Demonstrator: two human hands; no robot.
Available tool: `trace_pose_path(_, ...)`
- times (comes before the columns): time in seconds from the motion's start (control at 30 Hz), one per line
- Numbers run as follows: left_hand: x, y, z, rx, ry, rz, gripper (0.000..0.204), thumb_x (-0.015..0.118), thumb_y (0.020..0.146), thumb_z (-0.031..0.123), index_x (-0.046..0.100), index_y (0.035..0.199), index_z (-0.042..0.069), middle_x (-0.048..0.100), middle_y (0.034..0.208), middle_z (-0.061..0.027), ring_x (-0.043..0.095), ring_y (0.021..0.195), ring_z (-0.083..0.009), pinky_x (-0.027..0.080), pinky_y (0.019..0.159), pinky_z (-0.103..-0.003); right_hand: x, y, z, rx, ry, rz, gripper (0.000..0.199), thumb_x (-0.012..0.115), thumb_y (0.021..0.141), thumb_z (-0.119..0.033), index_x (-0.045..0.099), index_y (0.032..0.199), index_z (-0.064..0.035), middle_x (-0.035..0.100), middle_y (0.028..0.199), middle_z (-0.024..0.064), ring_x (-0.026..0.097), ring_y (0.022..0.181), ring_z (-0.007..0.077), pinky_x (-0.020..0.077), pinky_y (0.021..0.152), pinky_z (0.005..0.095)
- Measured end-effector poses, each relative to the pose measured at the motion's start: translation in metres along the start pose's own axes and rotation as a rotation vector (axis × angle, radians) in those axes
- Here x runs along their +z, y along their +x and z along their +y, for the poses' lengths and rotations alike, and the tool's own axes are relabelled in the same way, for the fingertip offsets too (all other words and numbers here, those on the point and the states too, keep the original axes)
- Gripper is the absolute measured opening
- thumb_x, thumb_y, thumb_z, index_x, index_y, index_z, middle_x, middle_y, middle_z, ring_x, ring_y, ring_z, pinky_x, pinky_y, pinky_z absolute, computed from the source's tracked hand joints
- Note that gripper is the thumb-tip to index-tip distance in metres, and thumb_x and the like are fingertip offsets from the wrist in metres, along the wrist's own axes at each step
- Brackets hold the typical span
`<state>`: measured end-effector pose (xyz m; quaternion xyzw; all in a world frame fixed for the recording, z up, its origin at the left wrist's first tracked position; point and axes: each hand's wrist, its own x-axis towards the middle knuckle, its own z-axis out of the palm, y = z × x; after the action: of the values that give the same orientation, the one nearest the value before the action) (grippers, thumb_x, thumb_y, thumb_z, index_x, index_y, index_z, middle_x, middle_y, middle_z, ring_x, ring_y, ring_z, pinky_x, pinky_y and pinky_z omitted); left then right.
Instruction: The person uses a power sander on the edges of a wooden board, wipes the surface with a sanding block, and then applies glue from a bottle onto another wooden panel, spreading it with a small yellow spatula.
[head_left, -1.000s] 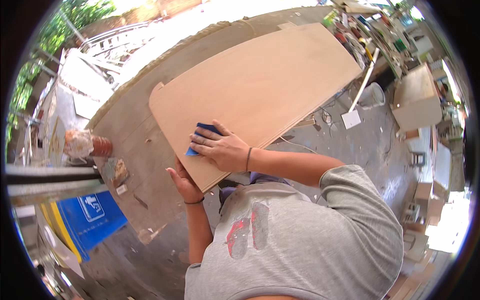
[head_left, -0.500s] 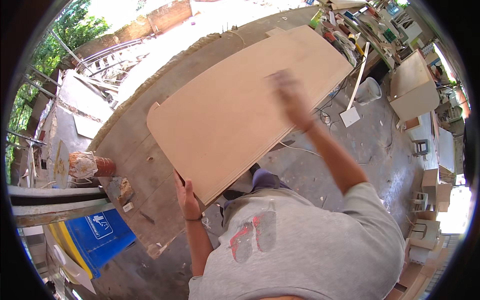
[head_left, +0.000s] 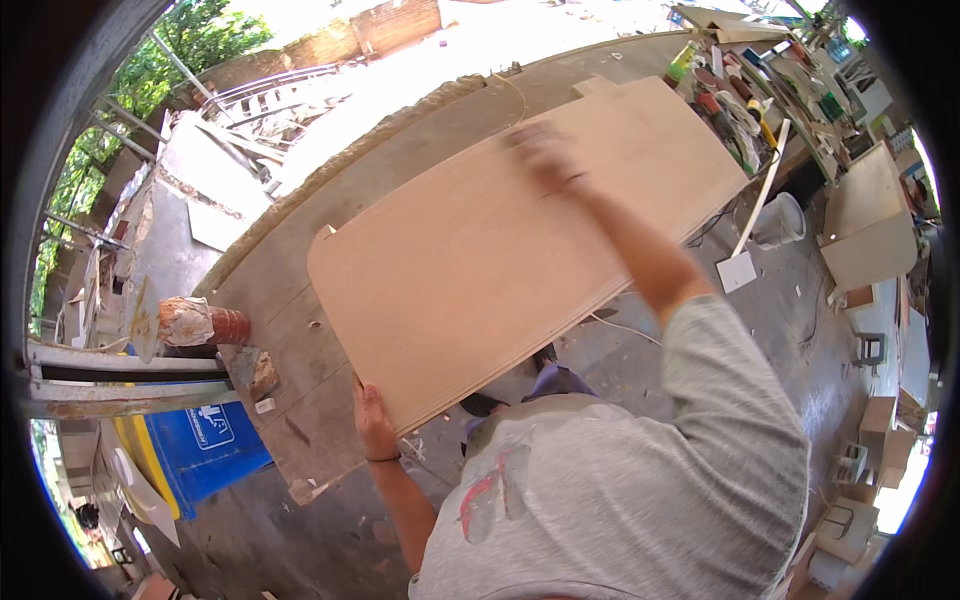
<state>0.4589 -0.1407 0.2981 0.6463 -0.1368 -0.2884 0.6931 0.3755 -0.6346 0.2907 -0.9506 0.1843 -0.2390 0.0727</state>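
A large light-brown board (head_left: 500, 270) with rounded corners lies flat on a grey workbench (head_left: 285, 275). My left hand (head_left: 372, 425) grips the board's near edge at its lower left corner. My right arm stretches far across the board. My right hand (head_left: 545, 155) presses down on the far part of the surface and is blurred by motion. The blue sanding pad it held a moment ago is hidden under the palm.
A rusty can with a wrapped top (head_left: 195, 322) stands at the bench's left end, above a blue bin (head_left: 205, 445). Tools and bottles (head_left: 740, 95) crowd the bench's far right end. A white bucket (head_left: 780, 220) and a wooden box (head_left: 870, 230) sit on the littered floor.
My right hand has swept from the board's near left corner, with the blue pad, across to its far side. My left hand has stayed on the near edge.
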Motion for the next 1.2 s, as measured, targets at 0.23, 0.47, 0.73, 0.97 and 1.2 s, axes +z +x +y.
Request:
trace_pose_path(0.23, 0.040, 0.015, 0.027, 0.171, 0.929, 0.264, 0.058, 0.045, 0.093, 0.027, 0.026, 0.139, -0.002, 0.028, 0.145, -0.0191, 0.023, 0.136, -0.0308, 0.017, 0.109, -0.044, -0.109, -0.030, 0.123, 0.448, -0.177, 0.187, 0.018, 0.050, 0.084, -0.015, 0.062, 0.095, -0.0083, 0.060, 0.110, 0.0063, 0.052, 0.108, 0.0198, 0.0372, 0.098, 0.0378)
trace_pose_path(0.47, 0.124, 0.052, 0.025, 0.122, 1.586, 0.091, 0.069, 0.041, 0.091, 0.050, 0.029, 0.140, 0.004, 0.023, 0.148, -0.0134, 0.019, 0.138, -0.0287, 0.009, 0.108, -0.054, -0.009, -0.002, -0.086, -0.521, 0.074, -0.176, 0.026, 0.046, 0.087, -0.018, 0.062, 0.107, -0.0099, 0.057, 0.116, 0.0043, 0.049, 0.114, 0.0198, 0.0346, 0.101, 0.0379)
trace_pose_path(0.73, 0.133, 0.056, 0.020, 0.225, 1.442, 0.228, 0.070, 0.039, 0.089, 0.056, 0.038, 0.137, 0.006, 0.031, 0.146, -0.0103, 0.021, 0.137, -0.0275, 0.007, 0.109, -0.053, -0.132, -0.046, 0.342, 0.710, -0.300, -0.033, 0.017, 0.056, 0.079, -0.009, 0.057, 0.096, -0.0095, 0.055, 0.089, 0.0033, 0.051, 0.086, 0.0194, 0.0410, 0.073, 0.0343)
trace_pose_path(0.97, 0.122, 0.050, 0.020, 0.217, 1.474, 0.244, 0.066, 0.042, 0.089, 0.052, 0.039, 0.136, 0.005, 0.032, 0.145, -0.0103, 0.023, 0.137, -0.0277, 0.009, 0.109, -0.052, -0.077, -0.042, 0.128, -0.285, 0.176, 0.213, 0.010, 0.058, 0.079, -0.012, 0.061, 0.087, -0.0067, 0.059, 0.094, 0.0069, 0.054, 0.087, 0.0207, 0.0458, 0.078, 0.0324)
trace_pose_path(1.2, 0.126, 0.056, 0.020, 0.273, 1.470, 0.197, 0.064, 0.043, 0.090, 0.050, 0.039, 0.136, 0.006, 0.032, 0.145, -0.0102, 0.023, 0.137, -0.0276, 0.010, 0.109, -0.051, -0.199, -0.124, 0.323, 0.739, -0.378, -0.114, 0.025, 0.045, 0.084, -0.008, 0.059, 0.104, -0.0044, 0.063, 0.100, 0.0146, 0.060, 0.090, 0.0288, 0.0478, 0.077, 0.0385)
